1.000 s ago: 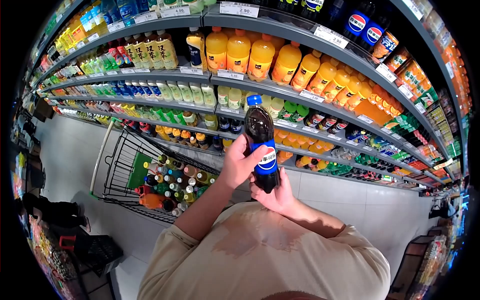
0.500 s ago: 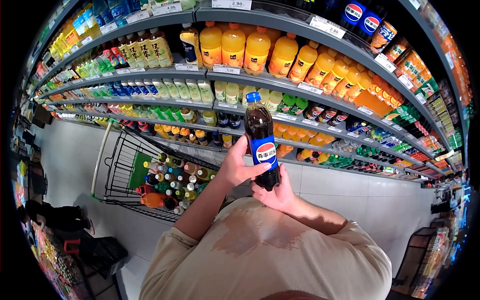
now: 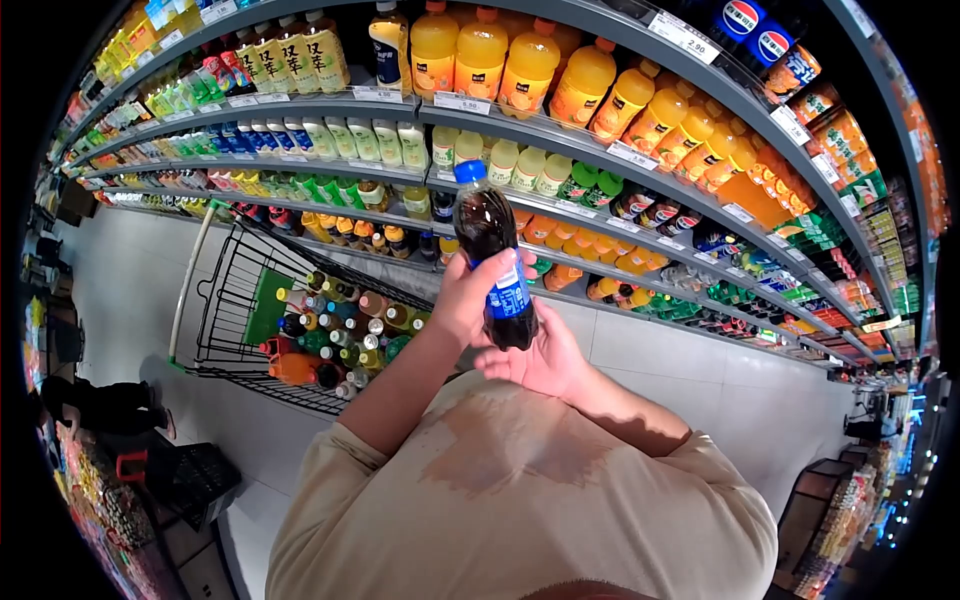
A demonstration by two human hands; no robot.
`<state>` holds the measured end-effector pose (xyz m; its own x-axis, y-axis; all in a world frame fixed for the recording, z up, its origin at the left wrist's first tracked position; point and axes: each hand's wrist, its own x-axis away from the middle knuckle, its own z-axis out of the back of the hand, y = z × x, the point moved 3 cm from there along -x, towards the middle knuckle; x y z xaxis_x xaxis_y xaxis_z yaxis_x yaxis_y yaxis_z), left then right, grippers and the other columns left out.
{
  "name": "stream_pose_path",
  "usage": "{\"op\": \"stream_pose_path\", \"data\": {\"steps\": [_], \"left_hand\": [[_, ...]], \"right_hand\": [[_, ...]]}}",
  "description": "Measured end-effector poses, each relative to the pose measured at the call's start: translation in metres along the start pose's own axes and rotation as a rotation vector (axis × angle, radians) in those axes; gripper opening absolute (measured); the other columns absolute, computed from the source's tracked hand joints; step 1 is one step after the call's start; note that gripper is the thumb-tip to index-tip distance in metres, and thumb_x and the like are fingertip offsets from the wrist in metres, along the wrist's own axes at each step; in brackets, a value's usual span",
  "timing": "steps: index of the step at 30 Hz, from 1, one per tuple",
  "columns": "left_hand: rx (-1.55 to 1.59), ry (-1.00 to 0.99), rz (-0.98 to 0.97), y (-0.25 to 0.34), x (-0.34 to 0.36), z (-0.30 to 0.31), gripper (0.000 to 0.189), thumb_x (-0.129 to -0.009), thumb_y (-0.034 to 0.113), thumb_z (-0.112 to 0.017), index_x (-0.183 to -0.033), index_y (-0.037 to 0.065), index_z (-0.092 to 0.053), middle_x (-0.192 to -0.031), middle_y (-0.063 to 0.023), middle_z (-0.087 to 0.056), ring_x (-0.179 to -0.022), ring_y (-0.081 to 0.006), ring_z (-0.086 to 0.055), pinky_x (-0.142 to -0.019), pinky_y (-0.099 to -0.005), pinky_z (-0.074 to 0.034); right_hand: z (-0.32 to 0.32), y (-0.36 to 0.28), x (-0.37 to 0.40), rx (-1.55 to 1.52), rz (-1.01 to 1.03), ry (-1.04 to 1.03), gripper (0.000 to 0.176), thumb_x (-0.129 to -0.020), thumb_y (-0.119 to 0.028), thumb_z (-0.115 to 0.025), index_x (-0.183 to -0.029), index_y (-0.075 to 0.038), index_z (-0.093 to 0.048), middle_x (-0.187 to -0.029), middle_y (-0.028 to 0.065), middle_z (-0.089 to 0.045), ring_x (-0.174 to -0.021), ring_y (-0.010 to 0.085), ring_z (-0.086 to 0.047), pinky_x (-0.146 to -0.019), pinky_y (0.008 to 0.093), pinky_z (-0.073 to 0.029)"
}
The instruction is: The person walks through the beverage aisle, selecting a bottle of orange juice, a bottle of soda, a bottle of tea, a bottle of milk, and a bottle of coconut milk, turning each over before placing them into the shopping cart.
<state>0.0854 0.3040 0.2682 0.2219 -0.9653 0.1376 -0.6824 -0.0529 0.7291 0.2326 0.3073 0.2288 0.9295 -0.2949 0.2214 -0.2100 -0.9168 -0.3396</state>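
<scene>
A cola bottle [image 3: 488, 222] with a blue cap and blue label stands slightly tilted in front of my chest. My left hand [image 3: 468, 298] is wrapped round its lower half, the thumb lying across the label. Small white print on the label's side faces me. Close under the bottle's base is my right hand [image 3: 548, 358], palm up with fingers stretched out; the bottle overlaps part of it. To the left, a wire shopping cart [image 3: 222, 318] holds several mixed drink bottles [image 3: 345, 320].
A long drinks shelf [image 3: 570, 140] curves across the front, lined with orange juice bottles [image 3: 527, 70] and other drinks. At lower left are a black basket [image 3: 195, 480] and a person in dark clothes [image 3: 105, 403]. Grey tiled floor [image 3: 660, 345] lies below.
The bottle has moved left and towards me and been turned, so the label's front logo no longer faces me. My right hand's fingers have opened out below the base.
</scene>
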Motion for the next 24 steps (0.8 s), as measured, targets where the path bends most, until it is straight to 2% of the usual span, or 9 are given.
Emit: {"op": "stream_pose_path", "data": {"steps": [3, 5, 6, 10, 13, 14, 18, 21, 24], "left_hand": [[0.091, -0.074, -0.001, 0.001, -0.005, 0.009, 0.043, -0.098, 0.034, -0.056, -0.124, 0.001, -0.054, -0.109, -0.0156, -0.067, -0.097, -0.0249, -0.067, -0.08, -0.0375, -0.057], [0.14, -0.131, -0.011, 0.002, -0.006, 0.009, 0.047, -0.1, 0.041, -0.051, -0.124, 0.001, -0.054, -0.11, -0.0152, -0.066, -0.097, -0.0249, -0.067, -0.08, -0.0374, -0.057], [0.021, -0.101, -0.031, 0.003, -0.006, 0.01, 0.051, -0.1, 0.046, -0.048, -0.124, 0.001, -0.054, -0.11, -0.0149, -0.066, -0.097, -0.0247, -0.067, -0.08, -0.0374, -0.057], [-0.075, 0.003, 0.022, -0.007, -0.002, 0.007, 0.068, -0.1, 0.061, -0.038, -0.123, 0.0, -0.055, -0.111, -0.0145, -0.067, -0.094, -0.0238, -0.068, -0.081, -0.0378, -0.057], [-0.091, 0.037, 0.073, -0.011, -0.001, 0.006, 0.077, -0.098, 0.068, -0.03, -0.124, 0.0, -0.055, -0.108, -0.0144, -0.067, -0.091, -0.0243, -0.069, -0.082, -0.0382, -0.058], [-0.038, 0.021, 0.073, -0.013, -0.001, 0.007, 0.078, -0.098, 0.069, -0.029, -0.126, 0.001, -0.053, -0.106, -0.0139, -0.067, -0.089, -0.0245, -0.069, -0.081, -0.0382, -0.058], [0.279, -0.153, 0.146, -0.017, -0.006, 0.01, 0.078, -0.097, 0.071, -0.025, -0.121, 0.003, -0.055, -0.101, -0.0117, -0.067, -0.085, -0.0231, -0.07, -0.075, -0.0377, -0.058], [0.214, -0.139, 0.106, -0.017, -0.007, 0.01, 0.078, -0.098, 0.07, -0.025, -0.119, 0.003, -0.058, -0.099, -0.0103, -0.068, -0.085, -0.0204, -0.069, -0.075, -0.0355, -0.058], [0.008, 0.002, 0.054, -0.029, -0.011, 0.024, 0.074, -0.099, 0.067, -0.028, -0.122, 0.003, -0.057, -0.1, -0.0099, -0.068, -0.085, -0.0192, -0.068, -0.077, -0.0336, -0.057]], "right_hand": [[0.009, 0.012, 0.001, -0.122, -0.197, -0.193, 0.073, -0.099, -0.063, -0.035, -0.139, -0.003, -0.044, -0.122, 0.0228, -0.061, -0.101, 0.0346, -0.066, -0.088, 0.0461, -0.053], [0.013, 0.011, 0.0, 0.054, 0.009, -0.104, 0.066, -0.1, -0.057, -0.044, -0.142, -0.007, -0.038, -0.123, 0.022, -0.06, -0.097, 0.0324, -0.067, -0.082, 0.0423, -0.056], [-0.014, 0.002, 0.002, 0.242, 0.19, -0.063, 0.057, -0.097, -0.037, -0.062, -0.14, -0.012, -0.033, -0.122, 0.0192, -0.06, -0.092, 0.0278, -0.068, -0.076, 0.0375, -0.057], [-0.02, -0.003, 0.003, 0.552, 0.411, 0.164, 0.051, -0.086, 0.001, -0.072, -0.11, -0.013, -0.029, -0.112, 0.0123, -0.059, -0.088, 0.0203, -0.067, -0.071, 0.0306, -0.056], [-0.015, -0.004, 0.001, 0.655, 0.416, 0.145, 0.056, -0.081, 0.004, -0.076, -0.105, -0.014, -0.028, -0.115, 0.0121, -0.058, -0.097, 0.0207, -0.066, -0.071, 0.029, -0.057], [-0.013, -0.001, -0.001, 0.765, 0.548, 0.084, 0.05, -0.092, -0.023, -0.07, -0.126, -0.015, -0.033, -0.115, 0.0134, -0.059, -0.092, 0.0243, -0.068, -0.072, 0.0351, -0.057], [-0.016, 0.001, -0.002, 0.215, 0.292, 0.193, 0.063, -0.102, -0.053, -0.037, -0.147, -0.008, -0.036, -0.127, 0.0175, -0.058, -0.097, 0.0281, -0.065, -0.082, 0.0396, -0.056], [0.006, -0.004, -0.002, 0.309, 0.146, -0.049, 0.065, -0.1, -0.052, -0.043, -0.141, -0.002, -0.039, -0.125, 0.0178, -0.059, -0.099, 0.0263, -0.065, -0.08, 0.0368, -0.055], [-0.013, -0.003, 0.003, 0.492, 0.32, 0.079, 0.056, -0.101, -0.043, -0.049, -0.138, -0.001, -0.04, -0.115, 0.0122, -0.062, -0.095, 0.0187, -0.063, -0.08, 0.0323, -0.053]]}}
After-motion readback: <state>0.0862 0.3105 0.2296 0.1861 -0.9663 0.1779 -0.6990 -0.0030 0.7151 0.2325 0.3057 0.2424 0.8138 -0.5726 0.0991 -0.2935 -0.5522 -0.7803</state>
